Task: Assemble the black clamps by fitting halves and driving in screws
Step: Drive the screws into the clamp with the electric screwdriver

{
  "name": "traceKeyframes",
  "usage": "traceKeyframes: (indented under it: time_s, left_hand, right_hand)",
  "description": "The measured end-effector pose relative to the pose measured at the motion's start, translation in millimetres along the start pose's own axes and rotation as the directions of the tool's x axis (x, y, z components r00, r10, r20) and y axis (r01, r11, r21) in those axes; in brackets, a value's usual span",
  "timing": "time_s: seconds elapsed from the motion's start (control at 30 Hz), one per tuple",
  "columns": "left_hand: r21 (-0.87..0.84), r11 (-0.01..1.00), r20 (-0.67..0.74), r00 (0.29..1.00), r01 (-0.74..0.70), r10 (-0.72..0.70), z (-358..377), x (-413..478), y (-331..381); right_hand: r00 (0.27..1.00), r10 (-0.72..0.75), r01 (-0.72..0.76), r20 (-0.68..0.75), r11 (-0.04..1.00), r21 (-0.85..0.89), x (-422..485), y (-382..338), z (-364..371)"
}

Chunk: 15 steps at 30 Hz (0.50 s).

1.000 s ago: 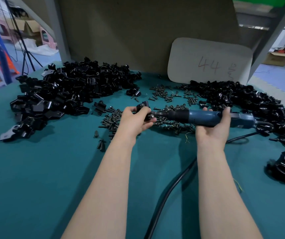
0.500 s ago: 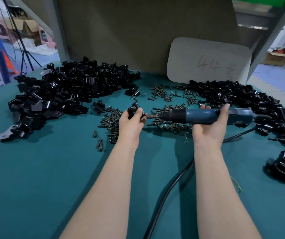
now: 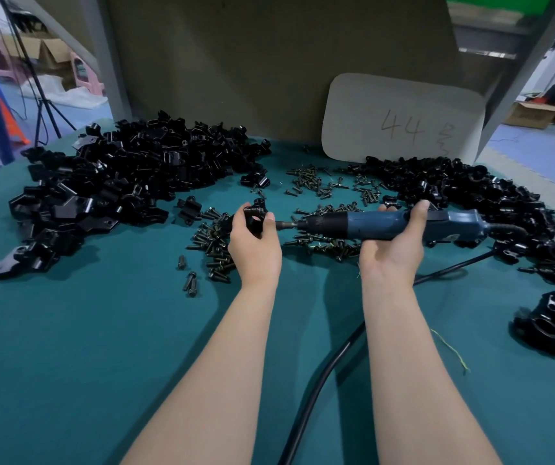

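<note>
Your left hand [image 3: 255, 245] grips the small black plastic clamp [image 3: 254, 219] steady so your right hand [image 3: 393, 245], wrapped around the blue electric screwdriver [image 3: 380, 224], can drive squarely.

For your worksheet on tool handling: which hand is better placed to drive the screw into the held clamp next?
Right hand: it already grips the blue electric screwdriver, bit pointing at the clamp held by the left hand.
</note>
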State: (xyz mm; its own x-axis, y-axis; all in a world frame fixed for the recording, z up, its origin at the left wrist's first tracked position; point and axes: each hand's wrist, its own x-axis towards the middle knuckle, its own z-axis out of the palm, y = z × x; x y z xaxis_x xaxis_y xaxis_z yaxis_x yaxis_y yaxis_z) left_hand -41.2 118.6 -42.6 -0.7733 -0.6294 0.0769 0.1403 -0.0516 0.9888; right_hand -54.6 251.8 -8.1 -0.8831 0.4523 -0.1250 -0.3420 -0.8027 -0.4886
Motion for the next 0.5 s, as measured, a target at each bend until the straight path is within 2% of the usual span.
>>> traceKeyframes:
  time_s: [0.2,0.5]
  left_hand:
    - [0.085,0.991,-0.007,0.994,-0.108,0.109,3,-5,-1]
    - [0.154,0.976,0.035,0.988,-0.155,0.152,3,-9,-4]
  right_hand:
    - [0.993,0.045,-0.045,-0.105,0.999,-0.001,1,4,-6]
    - [0.989,0.073,-0.063,-0.130,0.995,0.079,1,2,-15]
